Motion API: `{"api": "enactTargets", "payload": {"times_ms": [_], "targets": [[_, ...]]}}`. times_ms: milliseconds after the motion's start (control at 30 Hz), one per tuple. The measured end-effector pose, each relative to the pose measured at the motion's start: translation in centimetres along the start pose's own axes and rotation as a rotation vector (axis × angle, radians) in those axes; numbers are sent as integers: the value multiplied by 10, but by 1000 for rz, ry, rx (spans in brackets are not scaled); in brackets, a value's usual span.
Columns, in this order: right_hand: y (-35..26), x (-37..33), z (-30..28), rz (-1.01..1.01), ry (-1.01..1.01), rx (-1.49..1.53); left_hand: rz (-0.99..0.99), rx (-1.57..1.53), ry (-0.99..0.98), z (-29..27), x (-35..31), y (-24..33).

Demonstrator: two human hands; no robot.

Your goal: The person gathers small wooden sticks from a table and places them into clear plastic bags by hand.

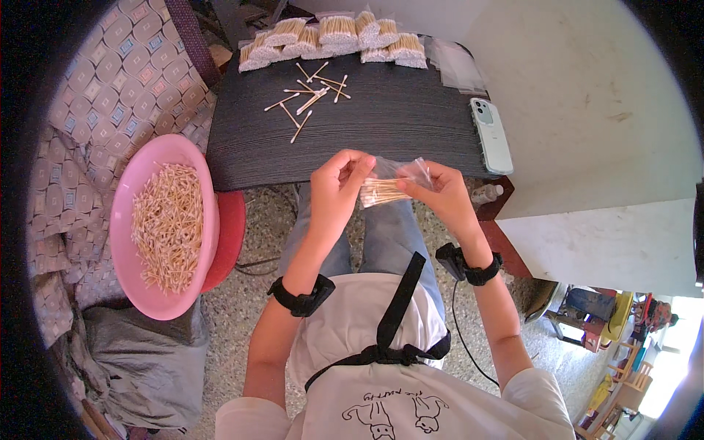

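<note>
Between left hand (338, 183) and right hand (444, 193) pinching it, clear plastic (390, 169) encloses tan swabs (381, 192).

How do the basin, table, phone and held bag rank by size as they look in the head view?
1. Table
2. Basin
3. Phone and held bag: unranked; they look close, and fingers cover part of the bag.

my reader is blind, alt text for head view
A person's left hand and right hand hold a clear bag of cotton swabs. Ahead, a dark table bears loose swabs and filled bags; at left, a pink basin of swabs.
</note>
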State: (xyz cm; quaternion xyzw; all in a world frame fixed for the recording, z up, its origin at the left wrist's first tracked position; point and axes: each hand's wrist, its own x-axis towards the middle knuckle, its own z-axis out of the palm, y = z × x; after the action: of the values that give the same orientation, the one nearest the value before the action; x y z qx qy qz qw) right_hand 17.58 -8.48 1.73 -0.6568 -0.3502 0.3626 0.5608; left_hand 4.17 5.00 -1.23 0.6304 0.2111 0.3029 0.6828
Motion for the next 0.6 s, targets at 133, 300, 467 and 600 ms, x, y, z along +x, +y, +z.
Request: {"api": "enactTargets", "payload": {"times_ms": [133,300,467,600], "targets": [[1,1,-1,-53,25,-22,15,-150,69,5,-1,7],[1,1,-2,-20,106,-40,-278,-272,26,-6,-5,9],[4,1,-3,-6,90,-46,-296,-254,15,-6,-7,11],[2,1,-4,-18,46,-32,-172,-129,-104,-8,-7,13]]}}
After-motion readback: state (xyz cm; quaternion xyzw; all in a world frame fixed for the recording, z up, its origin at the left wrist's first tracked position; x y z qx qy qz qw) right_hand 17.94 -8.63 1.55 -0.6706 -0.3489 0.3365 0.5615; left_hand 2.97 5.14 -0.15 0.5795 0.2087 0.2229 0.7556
